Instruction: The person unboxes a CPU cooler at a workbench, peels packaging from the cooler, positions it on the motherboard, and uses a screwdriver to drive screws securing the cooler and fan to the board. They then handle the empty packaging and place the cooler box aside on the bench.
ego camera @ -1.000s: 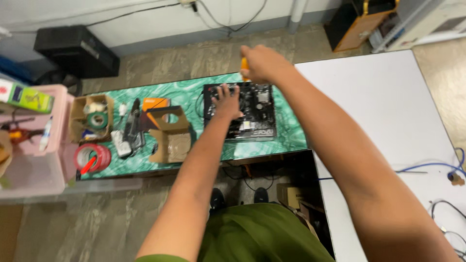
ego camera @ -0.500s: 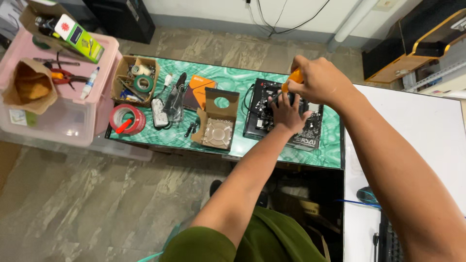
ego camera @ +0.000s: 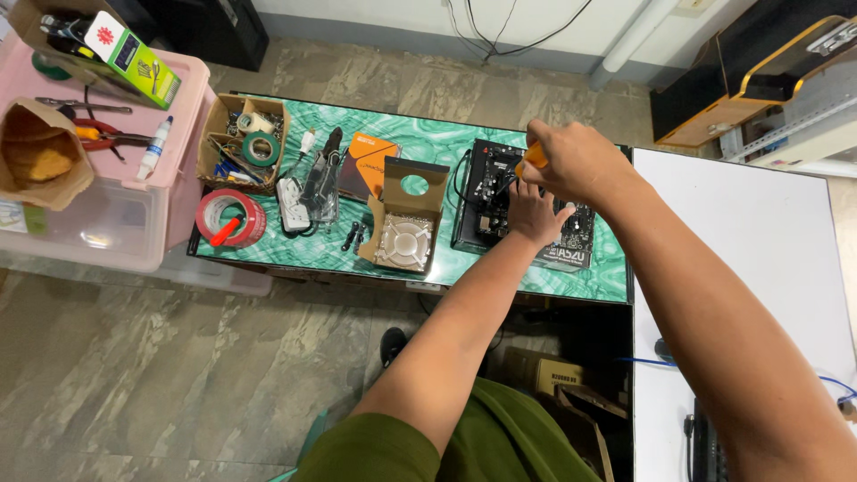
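An electronics repair workshop is shown. A green marble-patterned bench [ego camera: 268, 253] is set on a stone-tiled floor [ego camera: 161, 375], and a bare circuit board [ego camera: 491, 192] is laid on it at the right. A cardboard box [ego camera: 239, 138] of tape rolls and small parts is kept at the bench's far left, with a red tape roll [ego camera: 228, 217] near it. Pliers [ego camera: 94, 136] are stored on a pink bin [ego camera: 107, 178] at the left. Cables [ego camera: 500, 27] are run along the far wall.
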Demonstrator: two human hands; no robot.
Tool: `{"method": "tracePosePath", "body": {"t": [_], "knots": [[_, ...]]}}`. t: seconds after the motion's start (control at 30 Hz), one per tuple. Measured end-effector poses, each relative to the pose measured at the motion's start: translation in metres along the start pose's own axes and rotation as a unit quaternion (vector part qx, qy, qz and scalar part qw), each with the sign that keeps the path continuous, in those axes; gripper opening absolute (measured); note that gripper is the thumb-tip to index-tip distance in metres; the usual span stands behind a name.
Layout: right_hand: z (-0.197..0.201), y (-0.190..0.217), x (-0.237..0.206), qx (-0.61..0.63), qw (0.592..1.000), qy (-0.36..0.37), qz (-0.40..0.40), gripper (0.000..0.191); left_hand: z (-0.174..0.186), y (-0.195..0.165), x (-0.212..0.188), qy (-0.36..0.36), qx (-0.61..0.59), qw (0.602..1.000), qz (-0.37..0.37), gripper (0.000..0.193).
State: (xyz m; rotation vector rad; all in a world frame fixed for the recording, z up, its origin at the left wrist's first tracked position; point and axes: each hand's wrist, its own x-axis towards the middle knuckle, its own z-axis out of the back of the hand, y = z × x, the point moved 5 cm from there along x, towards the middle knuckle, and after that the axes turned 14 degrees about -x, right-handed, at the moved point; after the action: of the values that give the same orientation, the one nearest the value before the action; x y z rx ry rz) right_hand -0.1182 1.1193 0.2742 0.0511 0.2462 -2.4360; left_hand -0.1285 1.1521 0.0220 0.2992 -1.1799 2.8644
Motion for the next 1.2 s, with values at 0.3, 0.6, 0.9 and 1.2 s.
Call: {"method": "tracePosePath", "body": {"t": [0.3,0.6,0.9,1.2], "knots": [[0.003,0.01,-0.001,-0.008,0.999,0.033,0.01,0.038,-0.006,0.01,0.001,-0.024,-0.032,0.999,-0.035,0.082],[0.004,0.009,0.006,0.025,0.998,0.031,0.043,0.036,-0.007,0.011,0.009,0.026,0.003,1.0,-0.012,0.079],[0.003,0.011,0.006,0.01,0.998,0.035,0.043,0.035,-0.007,0.012,0.009,0.052,0.012,0.999,-0.01,0.082],[0.007,0.013,0.006,0.012,0.998,0.057,0.024,0.037,-0.006,0.012,0.012,0.071,0.015,0.997,-0.01,0.084]]}}
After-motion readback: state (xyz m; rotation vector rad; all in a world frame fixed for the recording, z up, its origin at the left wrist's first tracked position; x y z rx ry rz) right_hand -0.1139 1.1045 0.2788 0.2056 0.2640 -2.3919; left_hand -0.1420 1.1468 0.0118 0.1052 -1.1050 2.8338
